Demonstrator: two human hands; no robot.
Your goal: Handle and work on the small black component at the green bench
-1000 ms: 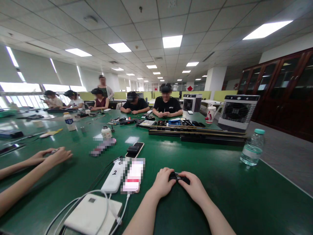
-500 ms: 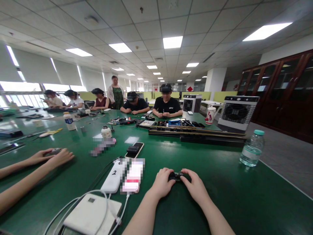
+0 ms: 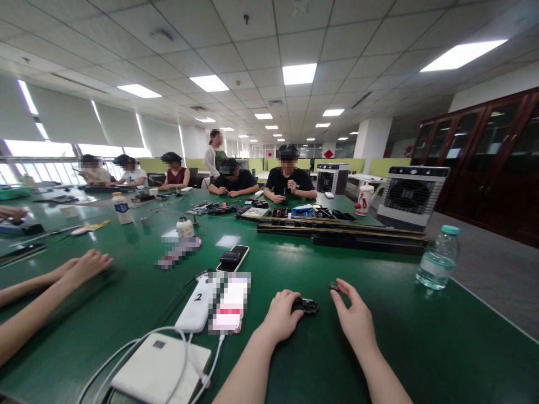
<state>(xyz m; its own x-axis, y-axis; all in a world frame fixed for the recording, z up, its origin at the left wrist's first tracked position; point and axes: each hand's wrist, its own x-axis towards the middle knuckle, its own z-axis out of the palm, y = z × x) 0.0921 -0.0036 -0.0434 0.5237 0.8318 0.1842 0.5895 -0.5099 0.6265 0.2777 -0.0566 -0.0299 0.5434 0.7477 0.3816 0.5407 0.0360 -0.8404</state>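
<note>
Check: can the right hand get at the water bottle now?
Probably yes: only bare table lies between the right hand and the water bottle. But it pinches a small black piece, so it isn't free.

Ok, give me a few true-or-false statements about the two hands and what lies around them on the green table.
1. The left hand holds a small black part. True.
2. The right hand grips the water bottle. False: it pinches a tiny black piece; the bottle stands apart, farther right.
3. The water bottle has its cap on. True.
4. The white power bank marked 2 lies right of both hands. False: it lies to their left.
</note>
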